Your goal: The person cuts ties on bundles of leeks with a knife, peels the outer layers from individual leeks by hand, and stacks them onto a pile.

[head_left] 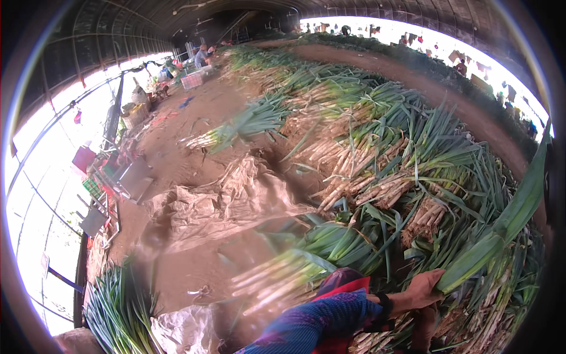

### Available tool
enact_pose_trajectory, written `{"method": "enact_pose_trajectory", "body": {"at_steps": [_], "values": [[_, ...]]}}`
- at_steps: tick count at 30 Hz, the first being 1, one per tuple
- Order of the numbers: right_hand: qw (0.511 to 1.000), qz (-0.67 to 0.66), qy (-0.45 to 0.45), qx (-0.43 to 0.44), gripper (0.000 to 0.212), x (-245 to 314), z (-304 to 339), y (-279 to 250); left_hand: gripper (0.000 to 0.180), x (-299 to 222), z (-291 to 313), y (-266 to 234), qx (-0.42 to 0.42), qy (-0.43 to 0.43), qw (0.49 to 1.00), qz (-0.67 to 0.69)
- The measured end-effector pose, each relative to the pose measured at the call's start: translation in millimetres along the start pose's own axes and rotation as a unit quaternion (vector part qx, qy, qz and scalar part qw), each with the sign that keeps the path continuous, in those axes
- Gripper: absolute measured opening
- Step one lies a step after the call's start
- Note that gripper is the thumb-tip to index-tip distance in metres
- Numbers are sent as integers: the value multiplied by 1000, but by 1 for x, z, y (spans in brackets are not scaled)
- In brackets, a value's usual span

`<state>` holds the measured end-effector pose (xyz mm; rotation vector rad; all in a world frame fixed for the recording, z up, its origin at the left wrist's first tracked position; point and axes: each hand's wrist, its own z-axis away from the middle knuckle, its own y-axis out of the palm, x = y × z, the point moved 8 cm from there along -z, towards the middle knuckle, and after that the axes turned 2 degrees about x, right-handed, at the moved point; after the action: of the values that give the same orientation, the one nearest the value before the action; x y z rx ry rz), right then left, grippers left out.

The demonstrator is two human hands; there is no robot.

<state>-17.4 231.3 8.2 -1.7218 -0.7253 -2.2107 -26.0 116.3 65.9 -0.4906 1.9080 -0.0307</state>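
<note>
My left arm, in a blue patterned sleeve with a black band at the wrist, reaches across to the lower right. My left hand is closed around the lower end of a broad green leek leaf, which rises toward the right rim. Below it, in shadow, part of my right hand shows beside the piled leeks; its fingers are hidden. Left of the hands, a loose bunch of leeks lies on the soil, white stalks to the left. A dark rounded shape with red edging beside the sleeve is unclear.
Long heaps of leeks run along the right and into the distance. A crumpled brown sheet covers soil at centre left. Lower left are upright leeks and a pale sack. Crates and a seated person are far back.
</note>
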Motion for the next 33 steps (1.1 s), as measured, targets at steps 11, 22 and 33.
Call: {"method": "enact_pose_trajectory", "body": {"at_steps": [11, 22, 33], "values": [[995, 46, -89, -12, 17, -3, -34, -13, 41, 3, -16, -23, 23, 71, 990, 119], [970, -241, 14, 2, 30, -7, -8, -30, 32, 8, -22, 8, 147, -86, 907, 385], [972, -236, -8, 3, 29, -28, -11, -23, 38, -6, -20, -3, 183, -107, 896, 390]]}}
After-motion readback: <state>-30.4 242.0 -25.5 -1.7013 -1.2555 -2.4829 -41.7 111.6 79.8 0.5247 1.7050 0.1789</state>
